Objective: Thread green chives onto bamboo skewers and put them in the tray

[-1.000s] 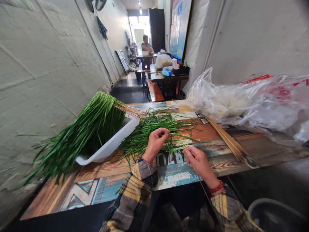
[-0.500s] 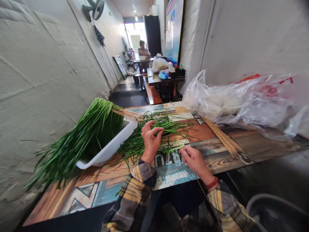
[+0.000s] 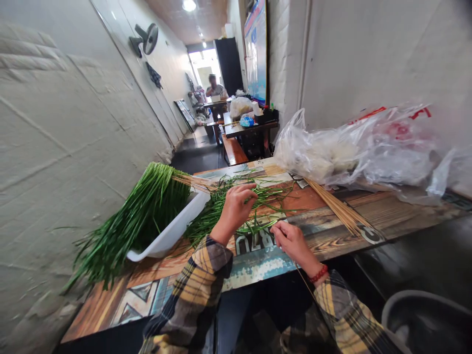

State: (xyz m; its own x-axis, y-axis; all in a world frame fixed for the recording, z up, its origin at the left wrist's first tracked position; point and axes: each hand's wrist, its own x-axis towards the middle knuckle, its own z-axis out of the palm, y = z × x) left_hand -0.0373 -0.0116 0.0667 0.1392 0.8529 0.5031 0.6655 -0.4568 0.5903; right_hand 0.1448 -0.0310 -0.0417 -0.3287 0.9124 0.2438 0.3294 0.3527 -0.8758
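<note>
Right hand (image 3: 294,241): grip narrow, holding a thin skewer (image 3: 304,280); green stalks (image 3: 259,227) meet the fingertips. Left hand (image 3: 236,209): fingers curled; cannot tell whether the grip holds anything. Loose stalk pile (image 3: 206,214): on the tabletop (image 3: 258,268), 10 o'clock from the right hand. Bare skewers (image 3: 334,205): 2 o'clock.

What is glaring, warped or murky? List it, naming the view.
Head view: the doorway is blown out, the ceiling lamp glares; head view: highlights glint on the plastic bag; head view: the table looks stretched at its near-left end; head view: the bin sits dim, its inside murky.
</note>
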